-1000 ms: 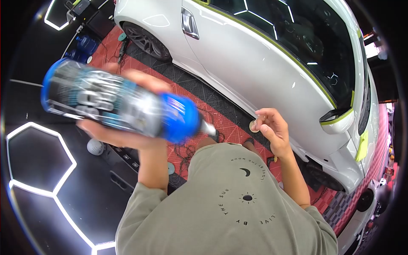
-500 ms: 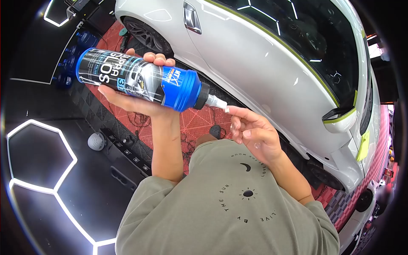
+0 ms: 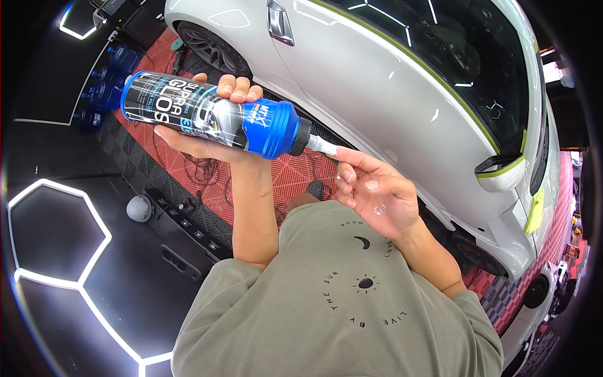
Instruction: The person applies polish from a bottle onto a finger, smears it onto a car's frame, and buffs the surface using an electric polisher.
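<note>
Blue-and-black bottle [image 3: 273,129], nearly sideways (nozzle [image 3: 322,146] slightly lower)

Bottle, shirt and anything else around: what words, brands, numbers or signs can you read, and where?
"SUPRA" and "GLOS": bottle, on its black label
"30": same label; any dot between the digits is unclear
"MTX": the bottle's blue part
"LIVE BY THE SUN": shirt, around a sun
"MOON": shirt, above a moon; the rest is creased or hidden
Too small: the bottle's fine print
</note>
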Tool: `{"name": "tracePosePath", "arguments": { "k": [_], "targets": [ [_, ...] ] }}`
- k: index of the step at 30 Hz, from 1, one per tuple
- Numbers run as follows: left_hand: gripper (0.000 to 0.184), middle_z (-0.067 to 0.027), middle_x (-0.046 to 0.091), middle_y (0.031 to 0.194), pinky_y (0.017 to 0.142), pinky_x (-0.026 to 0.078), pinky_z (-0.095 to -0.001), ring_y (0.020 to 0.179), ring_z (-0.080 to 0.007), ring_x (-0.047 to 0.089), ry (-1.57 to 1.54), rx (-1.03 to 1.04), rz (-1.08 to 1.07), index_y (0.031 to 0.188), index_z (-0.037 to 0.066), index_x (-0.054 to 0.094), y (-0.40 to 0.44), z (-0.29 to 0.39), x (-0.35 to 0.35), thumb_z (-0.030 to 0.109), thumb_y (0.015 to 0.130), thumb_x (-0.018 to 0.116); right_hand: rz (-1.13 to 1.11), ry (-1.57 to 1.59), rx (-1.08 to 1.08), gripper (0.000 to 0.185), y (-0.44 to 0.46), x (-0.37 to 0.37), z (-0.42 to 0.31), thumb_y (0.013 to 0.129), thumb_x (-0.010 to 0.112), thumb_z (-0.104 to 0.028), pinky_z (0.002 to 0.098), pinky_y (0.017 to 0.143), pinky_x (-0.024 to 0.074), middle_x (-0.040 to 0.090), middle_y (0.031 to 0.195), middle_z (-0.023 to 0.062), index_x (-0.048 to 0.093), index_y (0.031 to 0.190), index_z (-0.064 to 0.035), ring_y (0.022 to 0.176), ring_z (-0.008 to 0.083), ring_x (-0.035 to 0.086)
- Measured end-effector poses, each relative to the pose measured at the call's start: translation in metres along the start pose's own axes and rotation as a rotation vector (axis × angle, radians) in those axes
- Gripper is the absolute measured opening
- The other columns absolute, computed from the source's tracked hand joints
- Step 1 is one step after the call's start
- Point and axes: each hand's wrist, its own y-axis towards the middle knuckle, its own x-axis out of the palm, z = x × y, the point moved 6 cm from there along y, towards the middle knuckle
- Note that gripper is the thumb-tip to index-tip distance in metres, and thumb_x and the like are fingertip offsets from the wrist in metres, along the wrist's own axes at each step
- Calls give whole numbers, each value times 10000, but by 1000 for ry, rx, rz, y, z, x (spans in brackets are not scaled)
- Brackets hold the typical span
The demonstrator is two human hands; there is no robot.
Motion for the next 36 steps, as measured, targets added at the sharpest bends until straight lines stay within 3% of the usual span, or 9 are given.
{"name": "tracePosePath", "arguments": {
  "k": [16, 18, 24, 26, 29, 31, 32, 34, 36],
  "targets": [
    [915, -158, 612, 977, 835, 505, -394, 919, -260, 609, -77, -70, -64, 1259, 32, 546, -2, -7, -10, 788, 748, 609, -61, 166, -6, 616, -1, -2, 8, 807, 575, -115, 298, 775, 424, 547, 992, 32, 464, 1393, 43, 895, 131, 499],
    [879, -167, 617, 985, 833, 512, -402, 911, -265, 612, 4, -17, 88, 1239, 31, 552, -7, -6, -20, 770, 766, 607, -56, 157, -2, 618, -2, -3, 8, 809, 575, -116, 297, 772, 424, 545, 990, 31, 461, 1395, 43, 894, 129, 499],
    [831, -167, 648, 1011, 861, 529, -429, 918, -285, 640, 22, 53, 233, 1197, 31, 575, -16, 0, -26, 752, 784, 602, -16, 75, -60, 670, -10, -8, -1, 804, 599, -157, 285, 767, 441, 542, 943, 14, 431, 1421, 42, 900, 119, 516],
    [809, -156, 648, 993, 856, 528, -418, 892, -274, 637, 49, 96, 315, 1165, 27, 583, -18, 4, -27, 739, 782, 613, -37, 95, -96, 627, -13, -10, -5, 807, 579, -116, 288, 764, 428, 563, 1005, 25, 462, 1403, 40, 882, 124, 514],
    [734, -106, 578, 997, 837, 513, -387, 905, -231, 585, 21, 117, 537, 1108, 20, 546, -22, 18, -48, 599, 706, 751, 41, 16, -47, 595, -21, -18, -9, 817, 596, -126, 284, 773, 433, 583, 1000, 24, 497, 1384, 23, 864, 121, 532],
    [632, -63, 527, 1019, 902, 499, -376, 992, -204, 544, 22, -93, 323, 1071, 71, 549, -27, 23, -52, 469, 641, 787, 91, -82, -39, 519, -32, -27, -14, 852, 617, -130, 279, 759, 446, 599, 968, 13, 544, 1347, 9, 846, 109, 558],
    [599, -83, 555, 1099, 964, 487, -404, 1057, -233, 556, 15, -101, 290, 1091, 58, 568, -37, 30, -64, 412, 657, 779, 132, -148, -55, 481, -44, -34, -22, 871, 607, -109, 278, 742, 452, 600, 978, 6, 556, 1337, 2, 836, 103, 562],
    [545, -151, 572, 1269, 1075, 434, -455, 1210, -310, 535, 71, 41, 597, 1190, 26, 591, -67, 78, -133, 245, 716, 748, 221, -318, -60, 475, -65, -46, -34, 882, 598, -115, 262, 727, 438, 580, 965, -2, 558, 1345, -17, 811, 102, 528],
    [454, -145, 622, 1175, 1023, 472, -459, 1143, -308, 579, -418, -125, 795, 1150, -23, 594, -89, 91, -157, 127, 737, 712, 236, -458, -108, 461, -85, -55, -43, 894, 576, -83, 269, 751, 445, 570, 959, 4, 559, 1349, -11, 819, 112, 525]
  ]
}}
